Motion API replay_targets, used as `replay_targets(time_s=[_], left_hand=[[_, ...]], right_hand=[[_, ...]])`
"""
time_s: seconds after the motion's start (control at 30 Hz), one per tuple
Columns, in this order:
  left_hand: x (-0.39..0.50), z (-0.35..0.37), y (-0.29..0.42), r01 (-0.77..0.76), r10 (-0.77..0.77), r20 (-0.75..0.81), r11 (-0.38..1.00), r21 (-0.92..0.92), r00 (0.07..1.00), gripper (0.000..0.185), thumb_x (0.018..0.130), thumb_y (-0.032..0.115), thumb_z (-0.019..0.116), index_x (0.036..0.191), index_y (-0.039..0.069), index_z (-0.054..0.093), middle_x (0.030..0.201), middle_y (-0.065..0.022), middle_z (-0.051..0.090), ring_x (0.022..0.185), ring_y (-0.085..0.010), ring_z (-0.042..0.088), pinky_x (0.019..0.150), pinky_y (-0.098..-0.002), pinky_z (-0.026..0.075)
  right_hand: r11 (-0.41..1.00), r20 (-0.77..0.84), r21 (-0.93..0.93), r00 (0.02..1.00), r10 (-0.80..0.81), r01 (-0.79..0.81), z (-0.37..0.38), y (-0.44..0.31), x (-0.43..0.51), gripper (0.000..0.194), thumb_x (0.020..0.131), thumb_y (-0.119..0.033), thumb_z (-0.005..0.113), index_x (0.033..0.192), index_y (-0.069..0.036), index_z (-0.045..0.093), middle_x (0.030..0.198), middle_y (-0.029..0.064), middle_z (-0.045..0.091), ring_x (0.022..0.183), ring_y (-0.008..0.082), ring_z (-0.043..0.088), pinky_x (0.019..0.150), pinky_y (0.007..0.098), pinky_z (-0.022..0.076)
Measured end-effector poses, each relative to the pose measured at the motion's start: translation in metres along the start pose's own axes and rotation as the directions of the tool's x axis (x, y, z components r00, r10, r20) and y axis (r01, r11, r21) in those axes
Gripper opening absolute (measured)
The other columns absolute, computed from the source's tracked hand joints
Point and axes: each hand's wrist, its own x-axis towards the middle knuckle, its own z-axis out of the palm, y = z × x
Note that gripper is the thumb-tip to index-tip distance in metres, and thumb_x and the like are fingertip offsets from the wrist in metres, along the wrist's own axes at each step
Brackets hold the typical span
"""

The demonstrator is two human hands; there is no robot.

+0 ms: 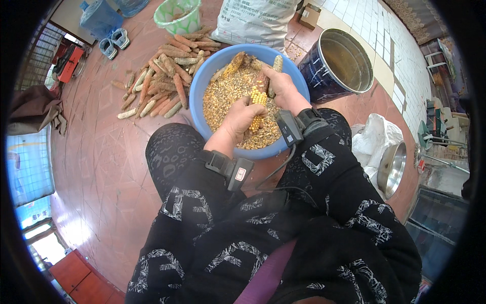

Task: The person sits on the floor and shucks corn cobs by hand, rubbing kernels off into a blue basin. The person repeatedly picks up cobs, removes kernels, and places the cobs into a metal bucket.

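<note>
A partly shelled ear of corn (259, 97) slants over a blue plastic basin (196, 93). Its lower part carries yellow kernels; the upper part is a bare reddish cob. My left hand (240, 117) grips the kernel-covered lower end, thumb pressed across it. Around the bare upper part, my right hand (281, 86) is closed. Loose yellow and greyish corn kernels (226, 100) fill much of the basin below both hands. Another ear with yellow kernels (234, 64) leans at the basin's far side, and a pale cob (277, 64) stands near my right fingers.
Bare corn cobs (163, 81) lie heaped left of the basin. Beyond stand a green-and-white basket (176, 22) and a white printed sack (252, 22). A dark metal bucket (317, 76) is close on the right. Further right are a steel bowl (393, 171) and white plastic sacking (379, 131).
</note>
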Motion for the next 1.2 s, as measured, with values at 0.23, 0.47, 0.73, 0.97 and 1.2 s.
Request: replay_targets(time_s=[0.23,0.47,0.73,0.97,1.2], left_hand=[[0.021,0.002,-0.023,-0.018,0.016,-0.087,0.999,-0.030,0.996,0.060,0.091,0.051,0.052,0.114,-0.005,0.053,0.095,-0.0109,0.059,0.069,-0.0160,0.059,0.056,-0.0285,0.051],[0.041,0.002,-0.036,-0.018,0.040,-0.173,0.992,0.127,0.984,0.068,0.093,0.057,0.040,0.114,-0.006,0.054,0.092,-0.0153,0.062,0.066,-0.0220,0.060,0.056,-0.0339,0.051],[0.026,0.020,-0.011,0.136,-0.150,-0.095,0.980,-0.145,0.984,0.050,0.099,0.044,0.031,0.100,0.000,0.054,0.071,-0.0137,0.059,0.050,-0.0256,0.057,0.044,-0.0384,0.050],[0.032,0.020,-0.013,0.186,-0.201,-0.069,0.966,-0.179,0.977,0.047,0.100,0.040,0.027,0.103,-0.001,0.051,0.071,-0.0136,0.059,0.052,-0.0257,0.058,0.045,-0.0389,0.050],[0.037,0.018,-0.013,0.240,-0.258,-0.041,0.937,-0.255,0.965,0.046,0.100,0.041,0.031,0.105,0.000,0.051,0.074,-0.0126,0.059,0.059,-0.0263,0.061,0.049,-0.0395,0.053]], right_hand=[[0.902,0.007,-0.389,0.979,-0.202,0.189,0.000,-0.001,-0.004,0.038,0.079,-0.031,0.069,0.098,0.002,0.064,0.089,0.0107,0.065,0.078,0.0198,0.060,0.073,0.0335,0.0475],[0.756,0.007,-0.568,0.920,-0.393,0.327,0.001,0.006,-0.006,0.041,0.076,-0.033,0.068,0.096,0.003,0.065,0.087,0.0178,0.067,0.080,0.0281,0.064,0.075,0.0372,0.0485],[0.709,0.026,-0.601,0.895,-0.445,0.370,-0.006,0.002,-0.008,0.041,0.077,-0.030,0.067,0.100,0.003,0.063,0.093,0.0205,0.067,0.089,0.0318,0.065,0.081,0.0368,0.0483],[0.686,0.011,-0.589,0.852,-0.523,0.428,-0.005,0.003,-0.012,0.029,0.078,-0.023,0.068,0.091,0.003,0.065,0.081,0.0096,0.066,0.073,0.0155,0.059,0.069,0.0318,0.0477],[0.705,0.029,-0.548,0.852,-0.522,0.450,-0.004,0.002,-0.013,0.028,0.077,-0.022,0.068,0.091,0.003,0.065,0.080,0.0075,0.066,0.072,0.0133,0.058,0.068,0.0306,0.0471]])
